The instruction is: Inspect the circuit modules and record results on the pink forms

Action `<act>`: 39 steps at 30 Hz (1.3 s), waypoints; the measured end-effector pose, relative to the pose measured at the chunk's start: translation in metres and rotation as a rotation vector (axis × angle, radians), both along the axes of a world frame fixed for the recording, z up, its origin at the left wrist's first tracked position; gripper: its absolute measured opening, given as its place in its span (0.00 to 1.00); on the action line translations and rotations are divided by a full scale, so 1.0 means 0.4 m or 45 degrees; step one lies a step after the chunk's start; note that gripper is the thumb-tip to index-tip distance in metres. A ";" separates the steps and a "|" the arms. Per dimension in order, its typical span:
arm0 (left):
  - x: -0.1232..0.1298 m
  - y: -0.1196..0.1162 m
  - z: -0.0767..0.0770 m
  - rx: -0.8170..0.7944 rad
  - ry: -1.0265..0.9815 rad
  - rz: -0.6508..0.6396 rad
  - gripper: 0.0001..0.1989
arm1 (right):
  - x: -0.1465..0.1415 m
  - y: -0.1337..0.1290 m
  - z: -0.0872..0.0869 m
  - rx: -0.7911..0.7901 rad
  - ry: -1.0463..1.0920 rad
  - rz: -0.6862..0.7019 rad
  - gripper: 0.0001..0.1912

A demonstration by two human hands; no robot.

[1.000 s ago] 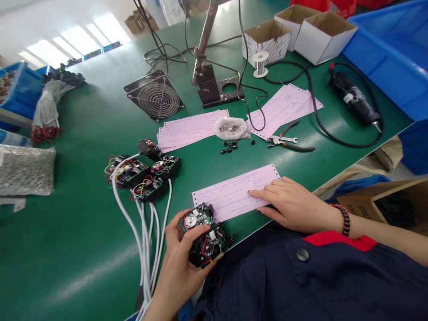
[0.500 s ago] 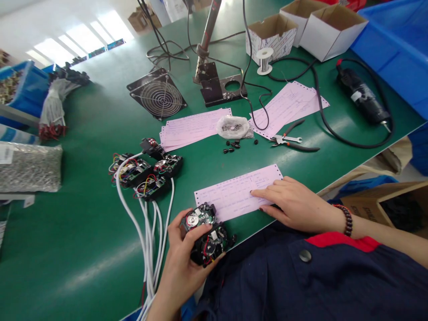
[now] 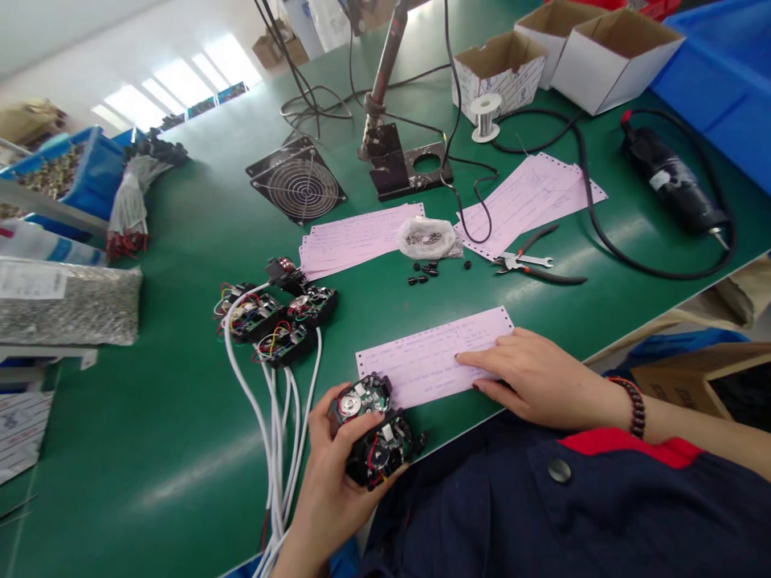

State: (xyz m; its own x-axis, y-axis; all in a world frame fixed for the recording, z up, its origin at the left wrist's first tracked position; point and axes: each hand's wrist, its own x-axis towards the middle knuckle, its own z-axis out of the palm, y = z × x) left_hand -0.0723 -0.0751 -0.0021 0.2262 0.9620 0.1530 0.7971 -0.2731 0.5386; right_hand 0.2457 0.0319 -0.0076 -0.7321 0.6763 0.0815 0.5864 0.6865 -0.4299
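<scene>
My left hand (image 3: 340,461) is wrapped round two black-cased circuit assemblies (image 3: 381,449) near the table's front edge. Under my right hand (image 3: 536,377) lies a pink printed slip (image 3: 415,361); the index fingertip touches the print and the fingers are apart, holding nothing. The assemblies overlap the slip's lower left corner. Several similar assemblies (image 3: 283,341) with white cables (image 3: 275,449) rest to the left. Beyond the slip are small black parts (image 3: 429,270) and a clear bag of small metal pieces (image 3: 426,238).
Pliers (image 3: 530,261) and a wrench lie right of the bag. Farther back are more pink slips (image 3: 361,233), a fan (image 3: 298,181), a metal stand (image 3: 409,164), a solder spool (image 3: 485,118) and white boxes (image 3: 614,60). A corded black power tool (image 3: 671,177) lies at right.
The whole view has shifted, so the table things appear slightly farther right and lower. Both hands keep nearly the same pose, the left on the assemblies and the right on the slip.
</scene>
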 end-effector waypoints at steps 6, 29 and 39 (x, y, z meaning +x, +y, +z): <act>0.015 -0.005 -0.001 0.080 0.023 0.055 0.21 | 0.005 0.009 -0.005 0.062 0.014 0.055 0.18; 0.029 -0.015 -0.008 0.081 -0.033 0.167 0.24 | 0.012 0.100 0.043 -0.263 -0.227 0.348 0.22; 0.029 -0.013 -0.012 0.082 -0.037 0.161 0.25 | 0.014 0.083 0.033 -0.232 -0.208 0.211 0.21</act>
